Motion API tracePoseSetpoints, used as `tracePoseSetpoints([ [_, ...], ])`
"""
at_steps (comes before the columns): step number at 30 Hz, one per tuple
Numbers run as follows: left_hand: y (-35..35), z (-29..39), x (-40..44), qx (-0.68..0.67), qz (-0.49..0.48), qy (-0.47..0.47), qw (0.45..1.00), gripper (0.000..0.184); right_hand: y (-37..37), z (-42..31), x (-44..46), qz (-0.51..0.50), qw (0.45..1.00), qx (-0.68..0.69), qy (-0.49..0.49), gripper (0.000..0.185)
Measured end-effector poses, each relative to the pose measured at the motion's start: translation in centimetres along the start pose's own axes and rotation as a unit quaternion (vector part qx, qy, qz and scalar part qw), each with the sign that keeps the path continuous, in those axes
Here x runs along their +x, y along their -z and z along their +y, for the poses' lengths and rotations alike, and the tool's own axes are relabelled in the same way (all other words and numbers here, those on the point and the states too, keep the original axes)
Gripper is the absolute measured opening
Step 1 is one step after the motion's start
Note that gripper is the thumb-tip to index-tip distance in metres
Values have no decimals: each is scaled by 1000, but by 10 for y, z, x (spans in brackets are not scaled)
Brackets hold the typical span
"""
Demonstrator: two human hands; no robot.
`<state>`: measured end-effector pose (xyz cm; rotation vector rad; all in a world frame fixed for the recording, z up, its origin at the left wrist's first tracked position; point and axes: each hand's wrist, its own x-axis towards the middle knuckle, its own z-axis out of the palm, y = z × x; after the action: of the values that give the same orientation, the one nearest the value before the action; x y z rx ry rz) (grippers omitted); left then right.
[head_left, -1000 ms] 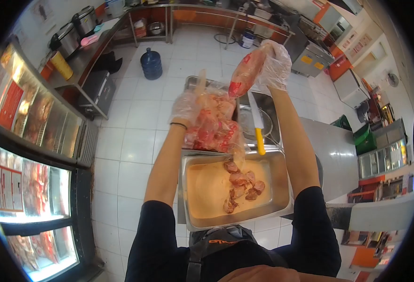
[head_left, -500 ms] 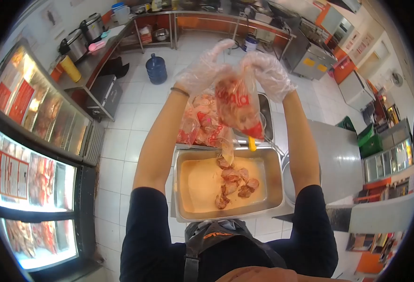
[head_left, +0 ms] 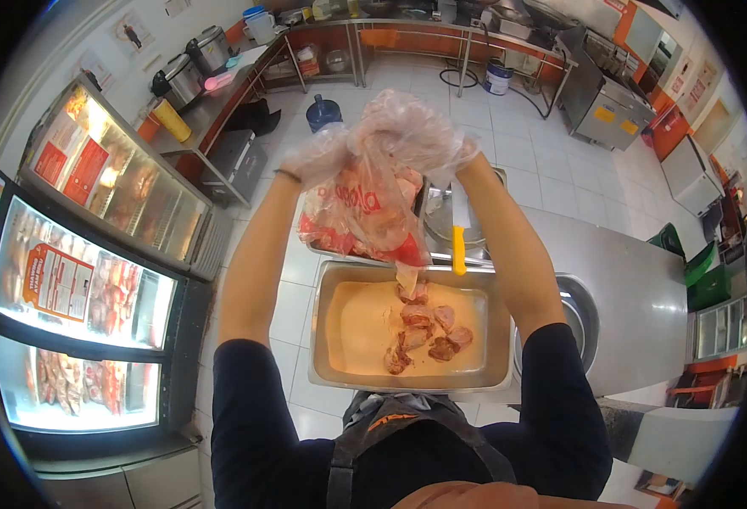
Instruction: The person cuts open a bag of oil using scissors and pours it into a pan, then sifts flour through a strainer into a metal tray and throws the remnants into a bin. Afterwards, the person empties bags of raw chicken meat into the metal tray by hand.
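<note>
My left hand [head_left: 321, 155] and my right hand [head_left: 420, 131], both in clear plastic gloves, are closed on the top of a clear plastic bag [head_left: 361, 204] with red lettering and meat inside. It hangs over other bagged meat [head_left: 314, 222] in a tray behind. Nearer me, a metal pan [head_left: 499, 339] holds orange liquid and several pieces of meat [head_left: 418, 316]. A knife with a yellow handle [head_left: 459, 250] rests over the metal container right of the bags.
A lit display fridge [head_left: 85, 280] stands at the left. Right of the pan are a round metal bowl [head_left: 579, 318] and a steel table [head_left: 628, 297]. A blue water jug [head_left: 323, 113] stands on the floor beyond my left hand.
The bag, first held up in my right hand alone, has moved left and now hangs between both hands. My left hand has come off the other bags. The view has shifted.
</note>
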<state>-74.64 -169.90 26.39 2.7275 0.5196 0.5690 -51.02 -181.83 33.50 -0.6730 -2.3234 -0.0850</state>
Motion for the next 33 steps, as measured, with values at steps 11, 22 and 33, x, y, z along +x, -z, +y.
tracePoseSetpoints([
  [11,-2,4,5,217,150,-55,963,34,-13,25,-42,46,997,6,-60,29],
  [22,8,13,15,-56,184,145,971,34,-97,-57,-206,-71,579,-120,-803,56],
  [33,39,-4,8,278,79,-46,956,53,-163,-42,-269,50,615,-76,-783,47],
])
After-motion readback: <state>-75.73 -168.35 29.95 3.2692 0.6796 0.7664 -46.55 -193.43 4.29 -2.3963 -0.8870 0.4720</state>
